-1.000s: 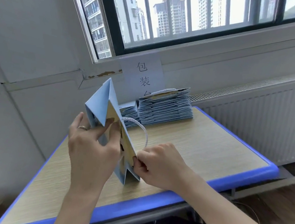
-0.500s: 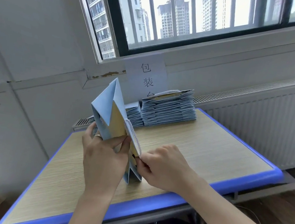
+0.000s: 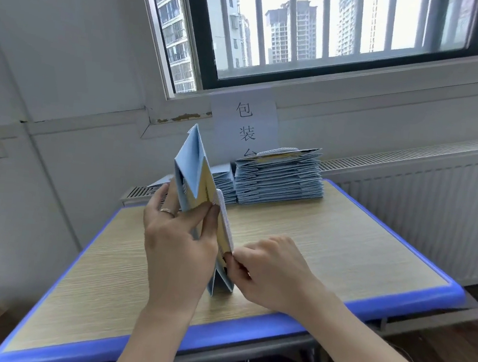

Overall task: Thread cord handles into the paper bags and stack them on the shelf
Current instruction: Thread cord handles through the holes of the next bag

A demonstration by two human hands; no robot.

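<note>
- My L hand (image 3: pixel 176 245) grips the folded light-blue paper bag (image 3: pixel 192 172), held upright on the blue-rimmed wooden table (image 3: pixel 343 252).
- R hand (image 3: pixel 269 270) pinches the bag's edge beside the white cord handle (image 3: pixel 225 224).

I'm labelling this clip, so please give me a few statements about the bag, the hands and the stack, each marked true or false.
1. The paper bag stands on end on the table, with the left hand gripping it. True.
2. The stack of flat bags lies at the table's near edge. False: it lies at the far edge, below the window.
3. A white cord lies along the held bag's edge. True.
4. The right hand rests flat on the table. False: it pinches the bag's lower edge.
</note>
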